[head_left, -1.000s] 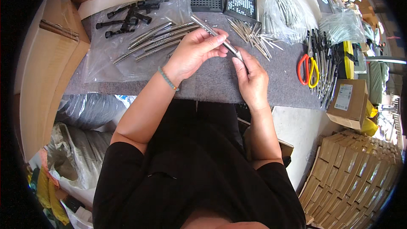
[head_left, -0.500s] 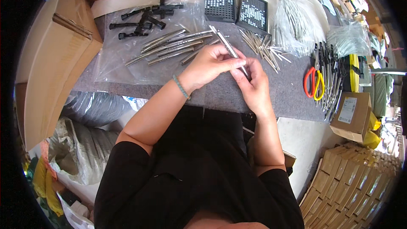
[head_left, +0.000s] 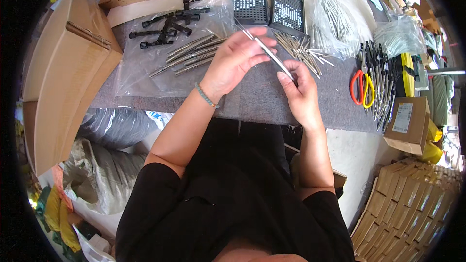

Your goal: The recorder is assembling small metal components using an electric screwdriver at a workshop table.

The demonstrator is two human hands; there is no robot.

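Your right hand is clamped on the lower end of a slim metal tube, thumb and fingers pinching it. The tube slants up and leftward above the grey worktop, its far end beside your left hand. The left fingers are loosely spread, thumb apart from them; you cannot tell from this view whether they touch the tube. Your two hands stand apart.

Beyond your left hand, perforated metal tubes lie on a clear plastic sheet, with black fittings behind them. Past your right hand, thin metal rods are heaped near scissors with one red and one yellow handle.
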